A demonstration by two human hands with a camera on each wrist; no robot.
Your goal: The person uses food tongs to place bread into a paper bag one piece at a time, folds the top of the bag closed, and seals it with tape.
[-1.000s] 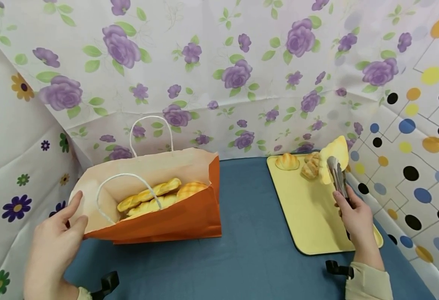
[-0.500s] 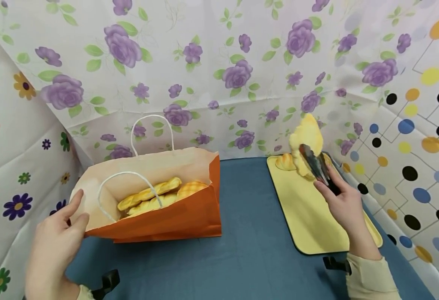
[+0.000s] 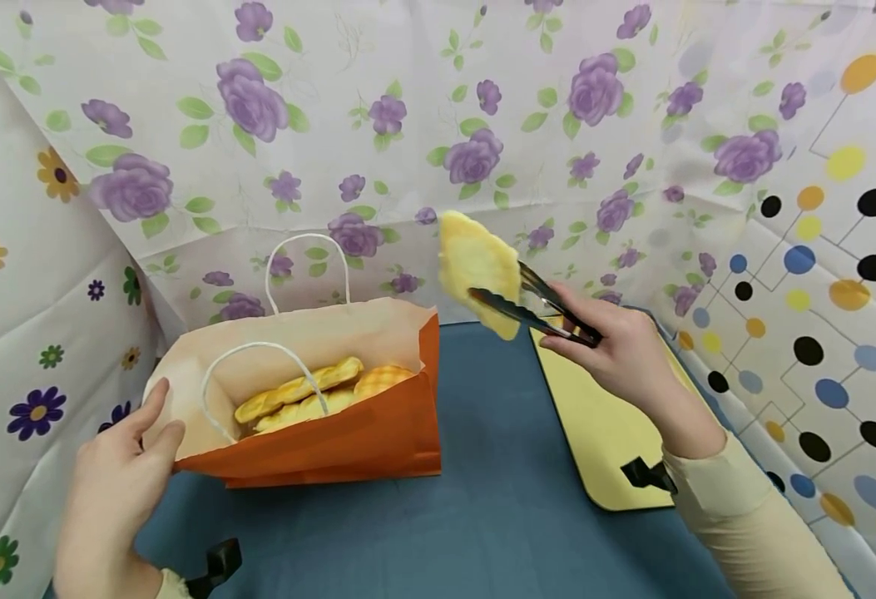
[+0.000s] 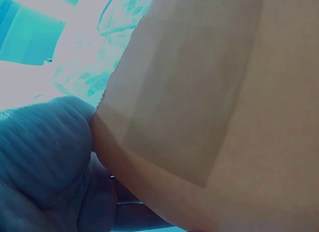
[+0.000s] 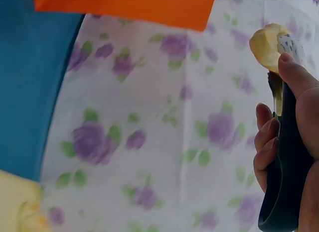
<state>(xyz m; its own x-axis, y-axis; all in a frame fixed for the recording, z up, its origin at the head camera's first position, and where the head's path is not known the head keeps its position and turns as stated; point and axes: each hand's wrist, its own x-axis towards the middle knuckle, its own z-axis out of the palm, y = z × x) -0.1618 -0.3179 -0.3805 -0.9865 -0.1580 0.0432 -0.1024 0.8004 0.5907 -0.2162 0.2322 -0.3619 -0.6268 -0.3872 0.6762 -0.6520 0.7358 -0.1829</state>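
At the left edge of an orange paper bag (image 3: 340, 453), my left hand (image 3: 111, 482) pinches the rim between thumb and fingers. The bag's mouth gapes toward me, showing several yellow breads (image 3: 299, 389) inside. My right hand (image 3: 625, 353) grips a pair of black-and-metal tongs (image 3: 531, 312) over the table, right of the bag. Between the tong tips a flat pale-yellow bread (image 3: 475, 262) is clamped, tilted and raised above the bag's height. The left wrist view shows the bag's paper wall (image 4: 199, 92) against the left palm; in the right wrist view fingers wrap the tong handles (image 5: 281, 177).
A yellow tray (image 3: 606, 453) lies on the blue tablecloth (image 3: 482, 499) to the right, its far part hidden by my right hand. White string handles (image 3: 306, 235) stand up from the bag. Patterned cloth walls (image 3: 475, 158) rise behind and at both sides.
My right hand has carried the tongs and flat bread leftward from above the tray to near the bag. The left hand keeps its hold on the rim.
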